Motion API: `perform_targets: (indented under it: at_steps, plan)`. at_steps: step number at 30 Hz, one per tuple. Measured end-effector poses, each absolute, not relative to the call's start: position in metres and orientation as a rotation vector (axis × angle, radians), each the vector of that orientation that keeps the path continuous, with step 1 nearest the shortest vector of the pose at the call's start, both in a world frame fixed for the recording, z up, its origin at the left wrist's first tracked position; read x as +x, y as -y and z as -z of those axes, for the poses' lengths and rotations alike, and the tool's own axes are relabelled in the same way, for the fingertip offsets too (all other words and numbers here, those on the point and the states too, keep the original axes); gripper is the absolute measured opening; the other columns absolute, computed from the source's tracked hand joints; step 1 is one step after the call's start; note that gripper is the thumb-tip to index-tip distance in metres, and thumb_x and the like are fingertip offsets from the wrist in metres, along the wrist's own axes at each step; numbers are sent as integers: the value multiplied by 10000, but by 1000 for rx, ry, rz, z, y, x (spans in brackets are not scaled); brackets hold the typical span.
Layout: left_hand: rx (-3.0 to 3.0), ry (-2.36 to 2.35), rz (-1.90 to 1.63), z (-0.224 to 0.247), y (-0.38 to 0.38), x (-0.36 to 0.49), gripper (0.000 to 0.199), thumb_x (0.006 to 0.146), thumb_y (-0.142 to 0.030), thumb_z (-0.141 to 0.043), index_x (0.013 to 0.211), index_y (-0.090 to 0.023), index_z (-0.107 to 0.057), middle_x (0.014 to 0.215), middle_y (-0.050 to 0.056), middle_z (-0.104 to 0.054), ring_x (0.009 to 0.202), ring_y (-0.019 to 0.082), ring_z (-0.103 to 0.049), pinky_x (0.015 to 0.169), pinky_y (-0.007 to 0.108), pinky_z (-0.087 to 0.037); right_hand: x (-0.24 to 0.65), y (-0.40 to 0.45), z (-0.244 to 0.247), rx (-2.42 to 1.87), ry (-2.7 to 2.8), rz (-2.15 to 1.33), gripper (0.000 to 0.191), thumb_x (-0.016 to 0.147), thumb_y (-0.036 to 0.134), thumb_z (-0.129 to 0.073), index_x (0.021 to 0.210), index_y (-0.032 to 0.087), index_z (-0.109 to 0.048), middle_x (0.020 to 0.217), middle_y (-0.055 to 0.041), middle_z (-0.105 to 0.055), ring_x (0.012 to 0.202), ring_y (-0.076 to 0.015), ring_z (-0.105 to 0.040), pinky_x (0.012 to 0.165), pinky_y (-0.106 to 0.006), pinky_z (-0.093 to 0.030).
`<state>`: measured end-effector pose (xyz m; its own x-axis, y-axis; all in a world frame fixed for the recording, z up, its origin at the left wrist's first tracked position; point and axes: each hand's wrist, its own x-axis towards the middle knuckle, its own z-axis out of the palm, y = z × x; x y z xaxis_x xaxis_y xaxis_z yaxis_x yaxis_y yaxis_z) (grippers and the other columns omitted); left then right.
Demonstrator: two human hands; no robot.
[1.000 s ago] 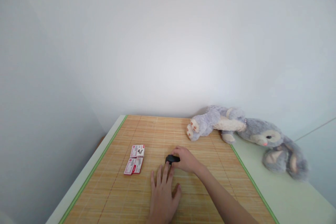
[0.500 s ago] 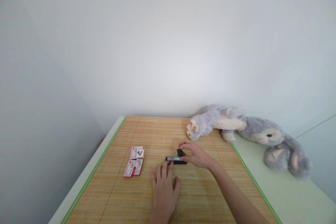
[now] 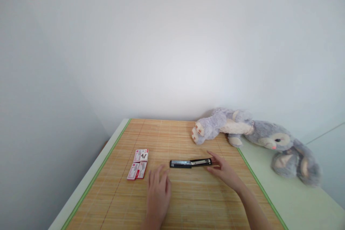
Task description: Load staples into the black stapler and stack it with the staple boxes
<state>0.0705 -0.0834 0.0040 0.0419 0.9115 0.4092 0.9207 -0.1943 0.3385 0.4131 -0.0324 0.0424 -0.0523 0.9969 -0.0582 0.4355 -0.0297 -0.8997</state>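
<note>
1. The right hand is wide, its fingers parted around the near end of a black stapler; whether they touch it, I cannot tell.
2. The stapler lies folded open, stretching leftward from the right hand and ahead of the left hand.
3. The left hand, slightly blurred, has loosely bent fingers and grips nothing visible.
4. Small boxes lie ahead and left of the left hand, on the mat.
5. Beyond the right hand, a toy rabbit lies across mat and table.

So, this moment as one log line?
stapler: opened out, on mat | left hand: empty | right hand: at stapler's right end
</note>
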Motion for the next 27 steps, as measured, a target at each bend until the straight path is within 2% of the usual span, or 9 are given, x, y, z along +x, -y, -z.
perform_targets:
  at_steps: [3,6,10,13,16,22,27]
  plan:
    - [-1838,2187,832,-15,82,35,426,1003,-276,-512,1404,-174,-613,1545,176,-466,1414,372,-408,1197,616,-308,416,56,-26,-1582,1293,-1000,832,744,553,-763,1476,237,-526,1117,-100,-714,938,-252,-718,838,-404,-584]
    - [-1729,2229,779,-19,87,9,417,996,-288,-539,1395,-208,-630,1607,160,-395,1449,403,-354,1185,662,-280,408,83,-12,-1623,1185,-966,829,749,641,-734,1434,207,-567,959,-81,-712,807,-240,-691,728,-372,-563]
    - [-2083,2168,807,-10,102,3,364,986,-246,-539,1295,-355,-697,1489,66,-546,1355,332,-474,1125,573,-391,372,115,-5,-1558,1161,-1198,697,759,697,-714,1259,213,-679,794,-31,-649,610,-174,-575,542,-297,-455]
    - [-2589,2050,821,-6,108,23,352,978,-236,-536,1270,-363,-687,1331,23,-668,1245,268,-555,1071,473,-451,339,125,-7,-1559,1104,-1447,737,726,773,-692,1223,228,-684,686,18,-575,467,-114,-411,438,-259,-309]
    - [-2885,1986,873,-11,107,58,398,951,-248,-584,1338,-332,-622,1300,37,-686,1221,265,-564,1047,437,-459,318,122,-6,-1526,1069,-1584,727,731,802,-665,1156,212,-697,617,53,-493,467,-97,-350,454,-244,-244]
    - [-3005,1918,945,-18,95,111,504,857,-266,-713,1344,-334,-602,1297,37,-676,1208,275,-552,1053,430,-436,320,103,10,-1548,1184,-1470,654,744,816,-628,852,177,-713,536,63,-429,504,-100,-324,506,-249,-216]
    - [-3010,1881,871,-20,86,101,360,814,-379,-804,1157,-333,-705,1253,26,-660,1192,276,-543,1052,443,-391,340,100,17,-1619,1175,-1409,599,769,780,-616,771,183,-670,510,67,-425,483,-98,-309,507,-254,-196]
